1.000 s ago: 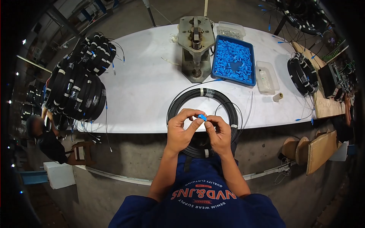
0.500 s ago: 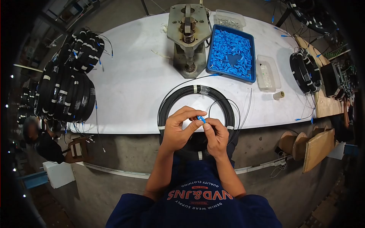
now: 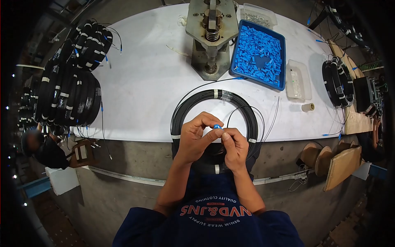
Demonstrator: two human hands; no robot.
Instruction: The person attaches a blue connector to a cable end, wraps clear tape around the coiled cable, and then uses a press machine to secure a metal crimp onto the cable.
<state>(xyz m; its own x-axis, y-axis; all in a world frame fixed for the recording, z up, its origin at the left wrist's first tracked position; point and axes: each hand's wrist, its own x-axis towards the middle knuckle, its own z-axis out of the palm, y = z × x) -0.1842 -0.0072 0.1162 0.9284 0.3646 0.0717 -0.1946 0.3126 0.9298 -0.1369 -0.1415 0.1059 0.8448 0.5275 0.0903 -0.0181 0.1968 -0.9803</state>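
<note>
Above the coil of black cable [image 3: 180, 113], a small blue plastic connector [image 3: 217, 126] sits between my fingertips. My left hand [image 3: 198, 138] pinches it with thumb and fingers from the left. From the right, my right hand [image 3: 233, 149] closes on its near end, with the thumb bent inward. Most of the connector is hidden by the fingers. The coil rests partly on the table edge and partly over my lap. One cable end from it, tipped with a blue connector [image 3: 238, 78], reaches toward the blue tray.
Beyond the coil stands a metal hand press [image 3: 211, 41]. Right of it are a blue tray [image 3: 284, 61] of blue connector parts, clear boxes [image 3: 305, 80] and a small roll [image 3: 307, 107]. Cable coils [image 3: 70, 99] pile up at left; another coil [image 3: 338, 82] lies at right. A person [image 3: 49, 150] is at far left.
My hands stay together over the coil, and the blue connector shows less between the fingers. The view has shifted slightly, so the press and tray appear farther right and higher.
</note>
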